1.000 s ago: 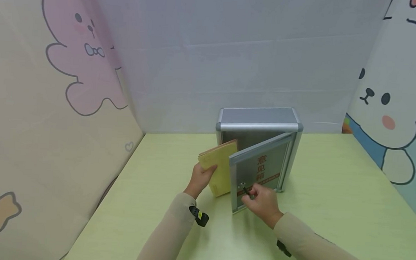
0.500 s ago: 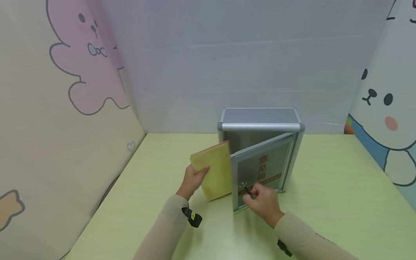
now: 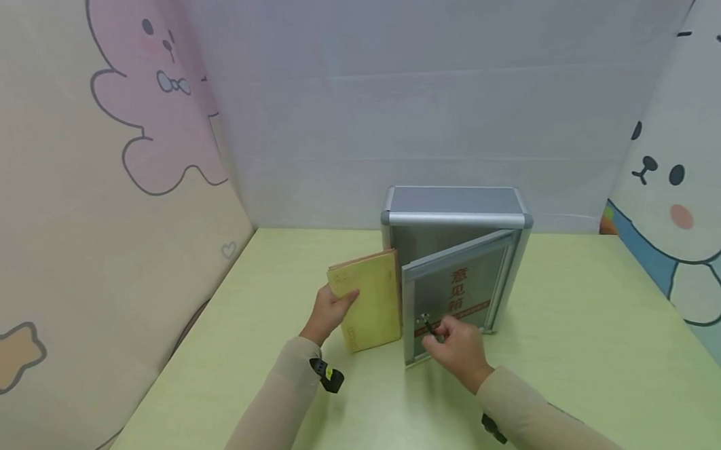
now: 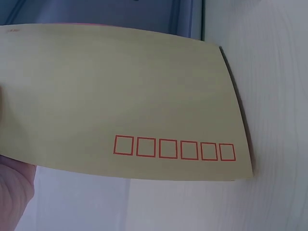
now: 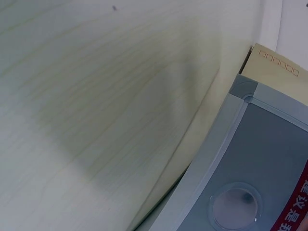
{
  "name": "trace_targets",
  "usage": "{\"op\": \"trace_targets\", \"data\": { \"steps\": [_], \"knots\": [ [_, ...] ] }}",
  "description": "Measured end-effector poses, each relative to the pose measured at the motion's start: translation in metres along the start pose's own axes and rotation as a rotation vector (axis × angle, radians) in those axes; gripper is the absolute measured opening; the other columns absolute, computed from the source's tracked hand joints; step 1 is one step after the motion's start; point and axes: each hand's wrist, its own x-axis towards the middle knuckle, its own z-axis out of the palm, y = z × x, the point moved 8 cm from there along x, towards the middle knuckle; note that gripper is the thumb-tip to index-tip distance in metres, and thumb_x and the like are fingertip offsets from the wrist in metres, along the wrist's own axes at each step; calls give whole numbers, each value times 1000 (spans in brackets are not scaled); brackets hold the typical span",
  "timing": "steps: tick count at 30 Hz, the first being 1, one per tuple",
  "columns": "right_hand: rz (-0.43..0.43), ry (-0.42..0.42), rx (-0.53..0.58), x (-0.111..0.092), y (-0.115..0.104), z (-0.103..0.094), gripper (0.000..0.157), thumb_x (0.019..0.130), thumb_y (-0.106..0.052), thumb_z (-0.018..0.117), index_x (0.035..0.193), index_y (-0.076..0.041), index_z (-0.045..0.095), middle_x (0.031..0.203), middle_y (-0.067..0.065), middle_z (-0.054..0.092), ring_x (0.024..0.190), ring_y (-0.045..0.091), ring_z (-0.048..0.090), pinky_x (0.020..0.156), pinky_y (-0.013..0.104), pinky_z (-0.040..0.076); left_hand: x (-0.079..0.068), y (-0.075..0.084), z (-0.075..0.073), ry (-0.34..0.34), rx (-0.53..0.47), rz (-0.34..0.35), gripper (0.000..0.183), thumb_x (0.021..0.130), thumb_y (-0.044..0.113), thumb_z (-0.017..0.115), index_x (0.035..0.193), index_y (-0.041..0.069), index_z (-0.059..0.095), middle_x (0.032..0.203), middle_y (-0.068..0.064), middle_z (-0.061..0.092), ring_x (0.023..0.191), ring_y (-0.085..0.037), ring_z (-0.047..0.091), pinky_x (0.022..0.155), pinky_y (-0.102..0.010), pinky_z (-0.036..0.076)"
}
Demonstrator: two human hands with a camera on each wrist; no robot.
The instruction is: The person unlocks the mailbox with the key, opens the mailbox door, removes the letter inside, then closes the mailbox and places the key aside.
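My left hand (image 3: 327, 313) grips a small stack of yellow-brown envelopes (image 3: 368, 303) by its left edge, the thumb lying over the front. Red postcode squares show on the front envelope (image 4: 174, 101) in the left wrist view. The stack stands upright just left of the swung-out door (image 3: 449, 280) of a silver-grey suggestion box (image 3: 456, 201). At the door's lock, my right hand (image 3: 459, 350) pinches a dark-headed key (image 3: 431, 328). In the right wrist view the round lock (image 5: 235, 208) shows on the door, while the key itself is not discernible.
The box stands near the back of a pale yellow-green table (image 3: 574, 345). Behind it hangs a plain light wall sheet (image 3: 416, 105). Cartoon-printed panels (image 3: 157, 133) line the left and right sides. Black wrist cameras (image 3: 327, 375) sit on both sleeves.
The envelopes in my left hand have moved left and slightly towards me, away from the box's opening. My right hand stays at the key, and the door keeps nearly the same angle.
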Motion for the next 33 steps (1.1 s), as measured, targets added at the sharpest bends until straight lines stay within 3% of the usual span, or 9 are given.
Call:
{"op": "trace_targets", "data": {
  "steps": [16, 20, 25, 26, 32, 33],
  "knots": [
    [52, -19, 15, -2, 4, 2, 21, 65, -7, 59, 57, -15, 41, 49, -16, 28, 47, -9, 19, 42, 18, 20, 0, -13, -7, -13, -77, -156, 28, 93, 3, 59, 119, -7, 54, 102, -23, 65, 87, -30, 67, 76, -39, 54],
    [44, -21, 19, -2, 3, 3, 20, 65, -7, 58, 57, -15, 42, 50, -16, 28, 48, -9, 19, 42, 18, 19, -1, -19, -12, 4, -95, -188, 29, 92, 2, 60, 118, -8, 54, 102, -23, 65, 86, -27, 67, 76, -38, 54],
    [40, -11, 12, 0, 3, 1, 18, 65, -8, 58, 57, -15, 43, 49, -16, 29, 47, -9, 20, 41, 18, 19, 1, -20, -19, 21, -98, -183, 29, 92, 2, 61, 117, -8, 54, 101, -23, 65, 84, -25, 67, 75, -36, 54],
    [42, -12, 11, 0, 3, 1, 18, 65, -8, 58, 57, -15, 43, 49, -16, 29, 47, -9, 20, 41, 18, 19, 1, -21, -21, 29, -97, -177, 27, 91, 6, 64, 115, -4, 56, 98, -19, 66, 82, -23, 67, 73, -34, 54],
    [62, -26, 2, 1, 3, 2, 19, 65, -8, 58, 57, -14, 42, 51, -17, 28, 47, -7, 21, 42, 20, 21, 2, -29, -26, 75, -82, -233, 28, 92, 7, 63, 116, -4, 56, 90, -13, 66, 73, -14, 64, 70, -29, 52],
    [61, -26, -1, 1, 2, 2, 19, 65, -8, 58, 57, -14, 42, 51, -17, 27, 47, -7, 21, 42, 20, 20, 2, -30, -27, 82, -83, -254, 30, 92, 3, 61, 119, -8, 54, 91, -15, 65, 72, -15, 63, 70, -30, 51]
  ]
}}
